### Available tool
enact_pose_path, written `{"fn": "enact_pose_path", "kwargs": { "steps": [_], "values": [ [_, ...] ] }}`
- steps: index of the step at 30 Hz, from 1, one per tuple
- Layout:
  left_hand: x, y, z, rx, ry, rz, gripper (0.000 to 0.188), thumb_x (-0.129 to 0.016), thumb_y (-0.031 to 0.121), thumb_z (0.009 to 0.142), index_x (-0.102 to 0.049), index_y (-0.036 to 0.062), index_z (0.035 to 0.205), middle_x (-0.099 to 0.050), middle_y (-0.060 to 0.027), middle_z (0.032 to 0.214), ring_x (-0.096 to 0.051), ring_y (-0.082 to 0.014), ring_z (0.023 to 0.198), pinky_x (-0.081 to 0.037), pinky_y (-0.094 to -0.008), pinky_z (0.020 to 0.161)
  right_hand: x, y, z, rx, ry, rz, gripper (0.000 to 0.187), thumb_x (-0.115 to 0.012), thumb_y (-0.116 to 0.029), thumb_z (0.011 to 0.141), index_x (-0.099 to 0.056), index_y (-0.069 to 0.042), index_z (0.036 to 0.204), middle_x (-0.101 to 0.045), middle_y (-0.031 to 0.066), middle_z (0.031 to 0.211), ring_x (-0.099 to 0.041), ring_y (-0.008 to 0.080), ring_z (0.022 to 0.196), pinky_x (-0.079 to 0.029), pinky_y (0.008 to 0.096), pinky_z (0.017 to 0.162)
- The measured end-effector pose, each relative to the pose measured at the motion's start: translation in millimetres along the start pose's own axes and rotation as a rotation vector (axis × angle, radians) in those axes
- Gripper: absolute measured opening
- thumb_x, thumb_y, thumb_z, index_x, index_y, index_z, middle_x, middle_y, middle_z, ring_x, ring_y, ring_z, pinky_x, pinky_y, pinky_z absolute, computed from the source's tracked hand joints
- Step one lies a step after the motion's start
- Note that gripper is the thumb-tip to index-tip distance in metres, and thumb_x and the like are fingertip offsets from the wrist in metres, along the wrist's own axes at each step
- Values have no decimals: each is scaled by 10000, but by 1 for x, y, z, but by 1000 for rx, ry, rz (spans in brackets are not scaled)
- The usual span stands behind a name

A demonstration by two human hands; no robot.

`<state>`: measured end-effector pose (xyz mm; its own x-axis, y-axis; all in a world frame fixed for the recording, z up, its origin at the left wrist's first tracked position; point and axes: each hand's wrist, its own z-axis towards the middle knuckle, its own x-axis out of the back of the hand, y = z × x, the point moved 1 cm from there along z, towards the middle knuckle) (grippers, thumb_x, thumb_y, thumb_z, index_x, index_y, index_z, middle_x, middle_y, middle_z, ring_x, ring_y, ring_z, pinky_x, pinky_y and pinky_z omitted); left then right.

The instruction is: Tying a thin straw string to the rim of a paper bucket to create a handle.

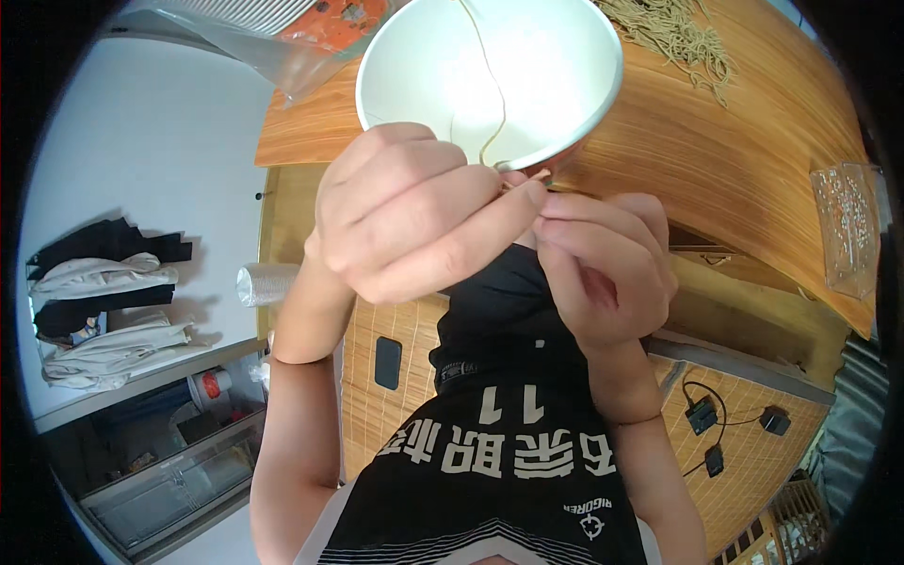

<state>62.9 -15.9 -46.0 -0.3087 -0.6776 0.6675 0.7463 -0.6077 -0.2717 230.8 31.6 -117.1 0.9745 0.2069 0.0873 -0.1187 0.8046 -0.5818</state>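
In front of my chest both hands come close together, just below the near rim of a large white bowl (414, 80). A thin tan cord (500, 89) runs across the bowl and down to my fingers. My left hand (410, 221) is closed, its thumb and forefinger pinching the cord near a short end that sticks out between the hands. Close beside it, my right hand (607, 264) is curled with thumb and fingertips pressed together at the cord. Exactly what lies between the right fingertips is hidden.
A pile of tan cords (673, 38) lies right of the bowl on the wooden table (753, 122). At the right edge stands a clear box of small beads (847, 226). A plastic bag (292, 61) sits far left. Below are a dark phone (387, 363) and black cables (716, 424).
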Motion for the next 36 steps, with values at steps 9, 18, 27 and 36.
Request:
{"fn": "enact_pose_path", "kwargs": {
  "steps": [9,18,27,36],
  "values": [
    [-1,17,-19,65,47,93,285,-770,98,692,-651,157,945,-622,69,936,-505,-116,792,-400,-253,656,-6,-2,-13,-146,-16,195,253,-771,-27,709,-673,-79,937,-703,39,940,-604,171,808,-477,242,695],
    [-11,31,-35,184,86,112,320,-753,124,710,-588,215,969,-518,72,980,-505,-141,845,-425,-276,666,3,-8,-4,-328,-136,292,301,-767,-24,741,-658,-28,1022,-661,62,922,-607,158,792,-477,225,666],
    [-14,43,-50,468,303,-3,275,-777,34,676,-664,142,902,-632,6,916,-543,-182,772,-401,-293,643,-4,-3,-11,-503,-16,454,143,-682,42,802,-628,-1,927,-602,75,887,-541,104,732,-431,203,644],
    [-28,80,-26,1346,589,-1015,208,-634,-87,828,-627,-40,1030,-567,18,772,-427,-11,610,-349,-164,583,-8,-4,-5,-444,-16,329,125,-714,14,789,-662,-19,898,-622,56,847,-560,94,695,-428,196,585]
  ]
}}
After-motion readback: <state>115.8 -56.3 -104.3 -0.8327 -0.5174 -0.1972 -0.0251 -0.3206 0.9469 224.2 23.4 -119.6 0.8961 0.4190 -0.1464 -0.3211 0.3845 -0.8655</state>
